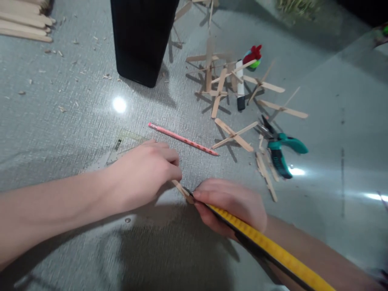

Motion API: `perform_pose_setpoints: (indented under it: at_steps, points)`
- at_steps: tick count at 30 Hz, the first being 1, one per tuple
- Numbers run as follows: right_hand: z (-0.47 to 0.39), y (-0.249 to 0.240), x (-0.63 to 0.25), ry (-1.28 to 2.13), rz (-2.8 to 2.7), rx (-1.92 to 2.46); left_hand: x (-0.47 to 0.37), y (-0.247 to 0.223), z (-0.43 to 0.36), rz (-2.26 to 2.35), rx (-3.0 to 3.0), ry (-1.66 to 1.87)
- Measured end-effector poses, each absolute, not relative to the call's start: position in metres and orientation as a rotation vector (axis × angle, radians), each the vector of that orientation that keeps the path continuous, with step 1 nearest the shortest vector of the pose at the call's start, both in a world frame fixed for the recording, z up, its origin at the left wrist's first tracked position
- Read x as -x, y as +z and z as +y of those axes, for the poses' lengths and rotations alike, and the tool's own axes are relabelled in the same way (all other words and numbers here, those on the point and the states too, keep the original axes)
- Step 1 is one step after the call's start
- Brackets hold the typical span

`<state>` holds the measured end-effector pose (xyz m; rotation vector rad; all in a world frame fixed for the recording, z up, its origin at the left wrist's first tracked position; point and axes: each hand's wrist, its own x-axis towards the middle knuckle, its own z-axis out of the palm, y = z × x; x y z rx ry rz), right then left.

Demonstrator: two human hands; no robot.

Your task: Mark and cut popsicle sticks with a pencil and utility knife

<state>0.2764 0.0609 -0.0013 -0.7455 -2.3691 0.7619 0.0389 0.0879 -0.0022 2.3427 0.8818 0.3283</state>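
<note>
My left hand is closed on a wooden craft stick near the middle of the grey table. From the right, my right hand is wrapped round a long yellow and black tool. The tool's dark tip meets the stick's near end, between my two hands. Its exact type is hard to make out. A pink pencil lies just beyond my hands. Partly under my left hand is a clear ruler or set square.
Crossed stick pieces lie at the upper right, around a white and black marker. Teal-handled pliers rest beside loose sticks. A black object stands at the top; more sticks lie at the upper left.
</note>
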Motion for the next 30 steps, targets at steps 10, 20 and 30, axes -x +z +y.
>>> perform_pose_setpoints:
  at_steps: [10,20,30]
  points:
    - [0.061,-0.005,-0.275,0.794,-2.406,0.652,-0.043,-0.004,0.084,0.896,-2.357,0.38]
    - [0.056,-0.005,-0.278,0.833,-2.586,0.647,-0.045,-0.009,0.084,0.888,-2.304,0.417]
    - [0.054,-0.005,-0.282,0.704,-2.654,0.574,-0.049,-0.014,0.087,0.851,-2.282,0.376]
